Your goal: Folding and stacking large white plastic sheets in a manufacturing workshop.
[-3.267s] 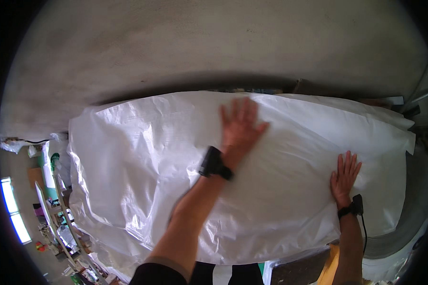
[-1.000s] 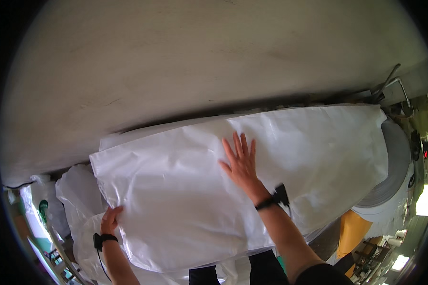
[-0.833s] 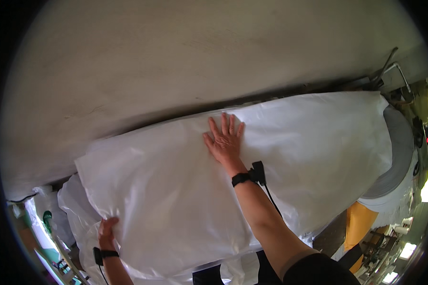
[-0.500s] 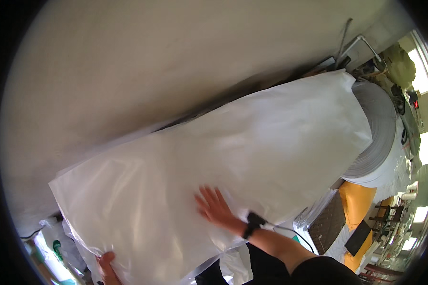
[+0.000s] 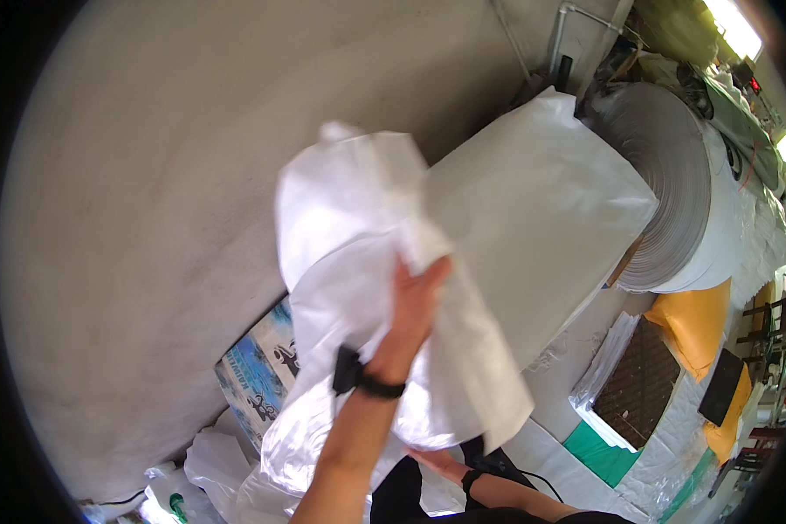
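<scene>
A large, glossy white plastic sheet is bunched and folded over in front of me, its upper part slightly blurred. My left hand, with a black strap at the wrist, grips the folded sheet near its middle; some fingertips are lost in the fold. Lower down, my right hand lies at the sheet's bottom edge with its fingers stretched out to the left, partly covered by the plastic. Beyond the fold, a flat white stack of the same material extends toward the upper right.
A big white roll stands at the far right end of the stack. To the right are a brown panel in white wrapping and yellow bags. A printed blue board leans by the plain wall; crumpled clear plastic lies lower left.
The sheet that lay spread out is now lifted and folded over toward the right. My left hand has come up from the lower left to the middle; my right hand has drawn back low.
</scene>
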`<control>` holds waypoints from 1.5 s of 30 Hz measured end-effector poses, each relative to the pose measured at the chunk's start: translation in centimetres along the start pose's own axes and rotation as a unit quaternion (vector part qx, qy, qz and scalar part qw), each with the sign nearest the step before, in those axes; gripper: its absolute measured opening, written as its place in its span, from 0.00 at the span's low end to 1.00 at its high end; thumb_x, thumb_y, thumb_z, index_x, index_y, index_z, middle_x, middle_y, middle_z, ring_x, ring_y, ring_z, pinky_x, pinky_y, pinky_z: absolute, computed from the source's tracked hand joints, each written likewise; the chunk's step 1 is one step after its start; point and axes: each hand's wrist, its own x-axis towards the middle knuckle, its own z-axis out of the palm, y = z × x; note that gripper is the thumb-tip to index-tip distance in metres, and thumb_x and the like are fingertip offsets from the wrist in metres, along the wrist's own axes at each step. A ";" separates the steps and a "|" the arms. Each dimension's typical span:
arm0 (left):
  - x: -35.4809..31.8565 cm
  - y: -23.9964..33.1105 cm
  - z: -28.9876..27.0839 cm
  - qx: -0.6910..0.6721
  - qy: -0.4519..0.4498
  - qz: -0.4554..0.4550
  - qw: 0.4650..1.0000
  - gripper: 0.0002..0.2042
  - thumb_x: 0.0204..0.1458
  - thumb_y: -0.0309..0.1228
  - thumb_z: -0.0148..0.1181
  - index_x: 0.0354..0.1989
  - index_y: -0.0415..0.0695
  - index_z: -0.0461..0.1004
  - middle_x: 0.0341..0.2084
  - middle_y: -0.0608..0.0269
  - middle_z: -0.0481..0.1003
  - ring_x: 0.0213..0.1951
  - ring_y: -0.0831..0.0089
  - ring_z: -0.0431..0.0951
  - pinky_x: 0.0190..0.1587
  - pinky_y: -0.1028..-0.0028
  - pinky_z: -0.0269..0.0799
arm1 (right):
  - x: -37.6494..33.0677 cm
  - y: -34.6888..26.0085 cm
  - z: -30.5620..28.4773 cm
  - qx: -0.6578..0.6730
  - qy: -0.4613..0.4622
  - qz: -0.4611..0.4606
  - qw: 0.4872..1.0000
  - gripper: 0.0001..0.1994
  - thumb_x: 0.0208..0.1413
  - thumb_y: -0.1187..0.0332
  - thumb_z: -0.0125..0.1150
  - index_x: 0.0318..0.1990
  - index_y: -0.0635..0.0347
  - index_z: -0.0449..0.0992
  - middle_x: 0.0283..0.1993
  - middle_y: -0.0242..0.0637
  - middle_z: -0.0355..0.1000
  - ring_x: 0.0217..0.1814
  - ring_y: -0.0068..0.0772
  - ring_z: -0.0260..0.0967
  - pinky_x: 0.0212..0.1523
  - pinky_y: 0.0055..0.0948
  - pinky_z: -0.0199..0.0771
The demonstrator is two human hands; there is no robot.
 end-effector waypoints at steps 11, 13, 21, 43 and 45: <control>-12.6 4.6 -2.0 0.714 0.003 0.274 0.644 0.38 0.41 0.41 0.70 0.59 0.37 0.61 0.59 0.44 0.60 0.61 0.48 0.58 0.59 0.60 0.61 | -0.5 -2.8 -7.5 0.475 -0.002 0.240 0.847 0.32 0.51 0.57 0.64 0.60 0.62 0.62 0.58 0.38 0.65 0.59 0.34 0.60 0.59 0.30 0.59; -15.5 5.2 -7.1 0.692 0.037 0.100 0.714 0.40 0.42 0.43 0.68 0.61 0.37 0.57 0.59 0.43 0.60 0.61 0.48 0.60 0.58 0.58 0.61 | -2.5 -3.4 -8.8 0.470 -0.036 0.231 0.851 0.32 0.50 0.57 0.65 0.60 0.62 0.62 0.58 0.38 0.65 0.59 0.35 0.60 0.59 0.30 0.59; -2.1 -0.2 -12.8 0.727 0.077 0.201 0.652 0.43 0.46 0.43 0.65 0.66 0.39 0.48 0.65 0.47 0.51 0.65 0.46 0.49 0.64 0.55 0.49 | -13.1 -4.7 -14.9 0.409 -0.090 0.171 0.892 0.34 0.49 0.57 0.66 0.61 0.62 0.61 0.59 0.39 0.64 0.59 0.35 0.59 0.59 0.30 0.59; 27.0 -6.0 -18.0 0.586 0.049 0.059 0.807 0.23 0.48 0.51 0.58 0.28 0.37 0.75 0.22 0.57 0.75 0.26 0.70 0.71 0.34 0.69 0.67 | -3.2 -3.4 -5.3 0.107 0.037 -0.138 0.984 0.36 0.41 0.56 0.71 0.58 0.62 0.64 0.60 0.47 0.63 0.61 0.48 0.60 0.59 0.37 0.60; 26.9 -4.8 -18.0 0.606 0.059 0.057 0.792 0.24 0.48 0.51 0.58 0.29 0.37 0.75 0.23 0.55 0.76 0.28 0.67 0.73 0.35 0.68 0.68 | -2.0 -4.1 -4.3 0.191 0.002 -0.070 0.979 0.30 0.45 0.59 0.69 0.55 0.62 0.66 0.55 0.47 0.66 0.57 0.48 0.63 0.57 0.37 0.62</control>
